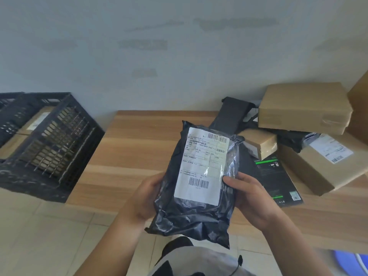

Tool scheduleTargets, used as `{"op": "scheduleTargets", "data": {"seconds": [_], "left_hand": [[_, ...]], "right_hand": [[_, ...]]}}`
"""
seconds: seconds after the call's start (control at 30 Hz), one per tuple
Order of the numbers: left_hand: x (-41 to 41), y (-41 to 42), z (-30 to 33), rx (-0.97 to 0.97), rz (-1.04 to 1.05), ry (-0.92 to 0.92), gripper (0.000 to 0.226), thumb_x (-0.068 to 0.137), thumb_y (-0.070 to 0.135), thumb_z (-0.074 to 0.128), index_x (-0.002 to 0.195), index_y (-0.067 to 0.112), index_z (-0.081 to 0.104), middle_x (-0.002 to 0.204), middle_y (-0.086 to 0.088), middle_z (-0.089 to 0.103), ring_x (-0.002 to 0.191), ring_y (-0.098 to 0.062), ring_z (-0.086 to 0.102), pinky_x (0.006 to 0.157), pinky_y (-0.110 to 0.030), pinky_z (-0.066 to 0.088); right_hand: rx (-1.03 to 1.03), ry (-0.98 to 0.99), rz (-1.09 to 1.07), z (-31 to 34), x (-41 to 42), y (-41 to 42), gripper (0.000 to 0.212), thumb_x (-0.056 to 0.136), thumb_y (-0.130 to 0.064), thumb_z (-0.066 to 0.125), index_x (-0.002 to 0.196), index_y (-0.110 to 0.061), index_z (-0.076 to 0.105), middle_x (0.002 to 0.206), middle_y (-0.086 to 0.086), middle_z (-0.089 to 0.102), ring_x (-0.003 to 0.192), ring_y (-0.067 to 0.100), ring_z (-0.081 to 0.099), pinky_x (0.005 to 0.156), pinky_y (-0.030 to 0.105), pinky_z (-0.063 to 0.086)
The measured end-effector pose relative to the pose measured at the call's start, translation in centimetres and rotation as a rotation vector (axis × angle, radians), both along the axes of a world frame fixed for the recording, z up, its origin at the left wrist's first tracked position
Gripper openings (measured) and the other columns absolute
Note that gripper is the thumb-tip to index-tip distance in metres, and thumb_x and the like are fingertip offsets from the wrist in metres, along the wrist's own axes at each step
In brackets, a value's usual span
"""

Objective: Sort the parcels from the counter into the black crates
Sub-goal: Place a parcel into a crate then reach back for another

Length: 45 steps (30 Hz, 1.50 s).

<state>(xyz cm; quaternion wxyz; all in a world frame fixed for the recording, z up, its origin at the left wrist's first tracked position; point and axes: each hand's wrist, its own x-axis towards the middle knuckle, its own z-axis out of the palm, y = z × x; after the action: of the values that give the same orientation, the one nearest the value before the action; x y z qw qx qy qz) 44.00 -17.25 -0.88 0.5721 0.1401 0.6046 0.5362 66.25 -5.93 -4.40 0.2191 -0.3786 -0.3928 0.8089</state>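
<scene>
A black plastic mailer parcel [195, 212] with a white shipping label facing me is held up over the wooden counter [129, 148]. My left hand [145, 198] grips its left edge and my right hand [249, 198] grips its right edge, thumb on the label side. A black crate [65, 156] stands on the floor at the left, with brown boxes inside it. More parcels lie on the counter at the right: a large brown box [302, 106], a small taped box [262, 142], a labelled box [326, 166] and a flat black box with green stripes [278, 182].
Another black mailer [233, 112] leans against the wall behind the pile. A second black crate [10, 104] sits behind the first at the far left. Pale floor tiles lie below the counter's near edge. A blue object [350, 259] shows at the bottom right.
</scene>
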Motion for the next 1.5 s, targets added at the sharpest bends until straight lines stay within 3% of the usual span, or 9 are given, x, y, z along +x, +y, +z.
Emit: {"op": "scheduleTargets", "data": {"seconds": [0.2,0.53,0.67,0.77,0.87,1.0,1.13,1.27,1.5], "left_hand": [[-2.2,2.1,4.1,0.173,-0.036,0.245,0.052,0.089,0.044,0.069,0.127,0.009,0.068,0.133,-0.015,0.068,0.118,-0.029,0.068,0.099,-0.043,0.054],[1.1,5.2,9.8,0.322,0.179,0.587,0.009,0.087,0.005,0.075,0.094,0.007,0.079,0.094,-0.01,0.078,0.09,-0.024,0.072,0.095,-0.04,0.057],[2.5,5.0,10.4,0.36,0.175,0.547,0.018,0.093,0.013,0.071,0.108,0.004,0.076,0.106,-0.014,0.078,0.094,-0.023,0.072,0.086,-0.038,0.055],[3.3,3.7,9.4,0.339,-0.089,0.505,0.045,0.09,0.036,0.074,0.131,0.019,0.064,0.122,-0.003,0.075,0.109,-0.021,0.072,0.086,-0.035,0.057],[4.6,2.0,7.4,0.237,-0.311,0.451,0.074,0.069,0.042,0.082,0.136,0.031,0.054,0.125,0.003,0.074,0.114,-0.018,0.071,0.091,-0.035,0.059],[6.0,0.7,4.6,0.193,-0.259,0.396,0.072,0.069,0.026,0.087,0.134,0.029,0.056,0.119,-0.002,0.075,0.111,-0.022,0.072,0.087,-0.035,0.06],[6.3,-0.1,3.6,0.176,-0.229,0.343,0.076,0.064,0.027,0.088,0.133,0.029,0.056,0.12,-0.006,0.075,0.111,-0.025,0.072,0.085,-0.036,0.061],[6.8,-0.9,3.5,0.12,-0.305,0.322,0.072,0.073,0.015,0.085,0.136,0.028,0.053,0.126,-0.001,0.074,0.116,-0.021,0.071,0.088,-0.034,0.06],[6.9,-3.1,3.6,0.057,-0.234,0.404,0.058,0.082,0.001,0.077,0.13,0.025,0.055,0.117,0.007,0.077,0.107,-0.009,0.073,0.079,-0.024,0.06]], "right_hand": [[0.219,-0.06,0.017,2.7,2.5,0.1,0.022,0.096,-0.004,0.062,0.113,-0.005,0.075,0.112,0.012,0.079,0.103,0.032,0.075,0.089,0.045,0.057],[0.325,-0.079,0.037,4.1,4.4,-0.3,0.021,0.095,-0.003,0.064,0.114,-0.007,0.074,0.11,0.009,0.079,0.102,0.033,0.076,0.094,0.05,0.056],[0.328,-0.06,-0.005,4.1,5.1,0.0,0.023,0.094,-0.003,0.066,0.115,-0.008,0.074,0.112,0.011,0.078,0.102,0.035,0.075,0.097,0.058,0.055],[0.289,-0.025,-0.069,4.0,6.1,0.3,0.026,0.092,-0.005,0.067,0.117,-0.005,0.073,0.114,0.013,0.078,0.105,0.037,0.074,0.098,0.058,0.054],[0.265,0.003,-0.114,3.9,7.2,0.5,0.026,0.092,-0.004,0.065,0.117,-0.005,0.072,0.113,0.014,0.078,0.1,0.033,0.076,0.078,0.04,0.061],[0.241,0.029,-0.146,3.9,8.1,0.4,0.023,0.095,0.0,0.062,0.116,-0.002,0.071,0.11,0.015,0.078,0.087,0.025,0.078,0.054,0.02,0.055],[0.239,0.036,-0.157,3.7,8.2,0.3,0.028,0.09,-0.005,0.066,0.117,0.0,0.07,0.111,0.016,0.078,0.096,0.034,0.076,0.057,0.022,0.057],[0.231,0.05,-0.133,3.7,7.6,-0.2,0.035,0.084,-0.01,0.069,0.117,-0.002,0.071,0.114,0.014,0.077,0.105,0.035,0.075,0.089,0.044,0.058],[0.22,0.073,-0.046,3.5,5.8,-1.3,0.04,0.08,-0.013,0.069,0.119,-0.005,0.071,0.115,0.011,0.078,0.106,0.031,0.075,0.085,0.039,0.061]]}}
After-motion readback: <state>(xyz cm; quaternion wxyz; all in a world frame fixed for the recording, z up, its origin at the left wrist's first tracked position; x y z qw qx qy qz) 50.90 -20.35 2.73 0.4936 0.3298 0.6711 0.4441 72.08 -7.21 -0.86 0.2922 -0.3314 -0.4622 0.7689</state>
